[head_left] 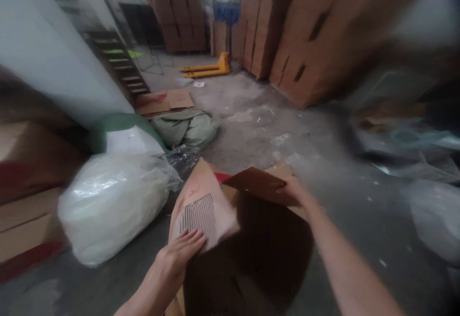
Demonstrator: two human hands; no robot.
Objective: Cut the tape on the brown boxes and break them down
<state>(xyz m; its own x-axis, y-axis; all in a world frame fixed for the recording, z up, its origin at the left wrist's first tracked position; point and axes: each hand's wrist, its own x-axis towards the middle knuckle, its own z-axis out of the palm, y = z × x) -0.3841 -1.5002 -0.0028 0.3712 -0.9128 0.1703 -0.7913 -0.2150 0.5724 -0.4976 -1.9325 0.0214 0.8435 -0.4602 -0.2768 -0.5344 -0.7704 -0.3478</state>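
An open brown cardboard box point(251, 249) stands on the floor right in front of me, its inside dark. My left hand point(181, 251) lies with fingers stretched flat on the box's left flap point(201, 206), which bears red print and a striped patch. My right hand point(293, 189) grips the far right flap point(257, 184), fingers closed over its edge, and the flap is tilted inward over the opening.
A bulging clear plastic bag point(111, 206) sits left of the box, with a green sack point(187, 127) and flat cardboard behind it. Tall stacks of cartons point(305, 33) line the back and right. A yellow pallet jack point(208, 68) stands far off. Plastic wrap lies at right.
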